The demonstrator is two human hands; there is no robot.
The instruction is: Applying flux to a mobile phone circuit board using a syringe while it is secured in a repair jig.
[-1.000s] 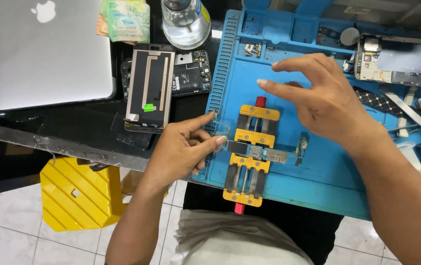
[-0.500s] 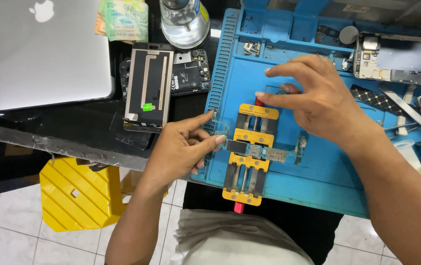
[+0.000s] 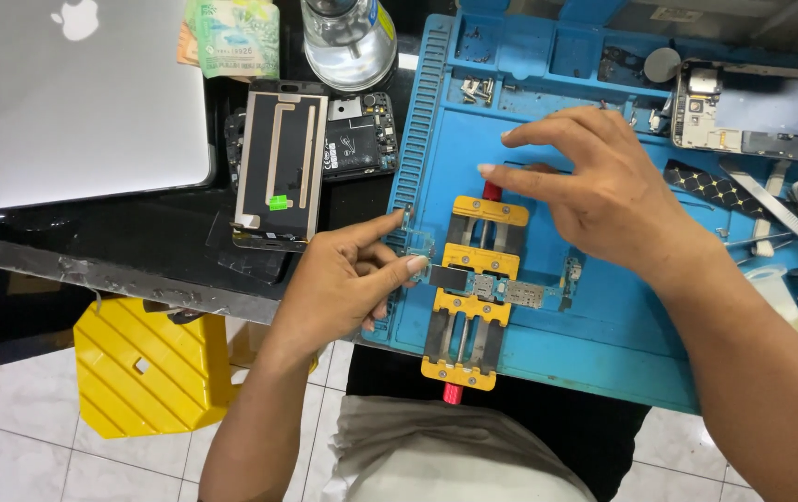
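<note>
**Right hand lifted off clamp knob; board stays in jig**

Since half a second ago, the right hand [image 3: 608, 200] has drawn back from the red knob at the far end of the jig [image 3: 473, 288], and its fingers now hover just above that end, spread and holding nothing. Left hand [image 3: 348, 279] has not shifted: thumb and forefinger are pinched on the left end of the board [image 3: 496, 290], at the edge of the blue mat [image 3: 557, 344].

Jig's long axis runs away from the person, red knobs at both ends, near knob overhanging the mat's front edge. It is yellow with grey rails and two yellow crossbars. Board lies across it, long axis left to right, clamped between the crossbars; it is narrow, dark, with small metal shields.

To the left sit an opened phone [image 3: 283, 172], a silver laptop [image 3: 83, 93], folded banknotes [image 3: 231, 37] and a clear bottle [image 3: 348, 37], the last three cut off by the frame's top. A yellow stool [image 3: 148, 372] stands on the floor. Whether the left fingertips grip the board itself or a small clear part beside it cannot be told.
</note>
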